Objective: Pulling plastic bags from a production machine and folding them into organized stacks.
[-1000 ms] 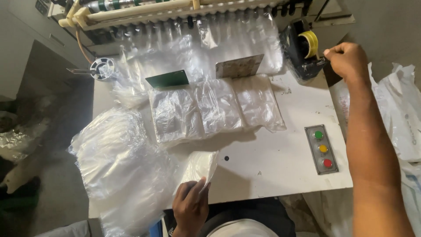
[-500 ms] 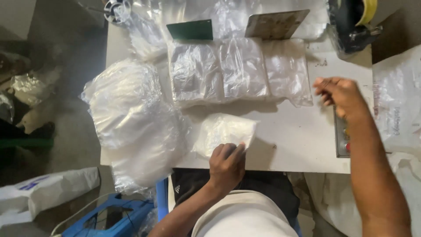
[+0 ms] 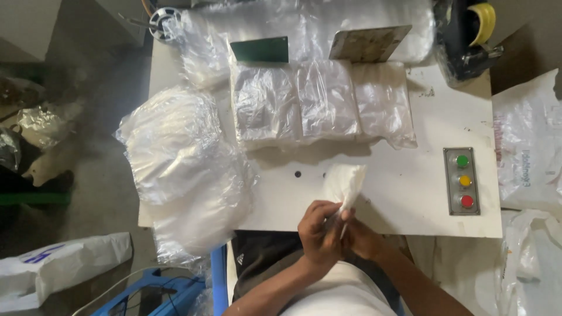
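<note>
Both hands meet at lower centre of the frame: the left hand (image 3: 319, 234) and right hand (image 3: 362, 239) pinch the neck of a small white bag (image 3: 345, 182) over the table (image 3: 410, 202) edge. It looks light, soft, slippery; best gripped at that gathered end.

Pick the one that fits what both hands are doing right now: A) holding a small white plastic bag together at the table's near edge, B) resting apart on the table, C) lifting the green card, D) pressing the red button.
A: the left hand and right hand meet on the small white plastic bag at the near edge of the table.
</note>
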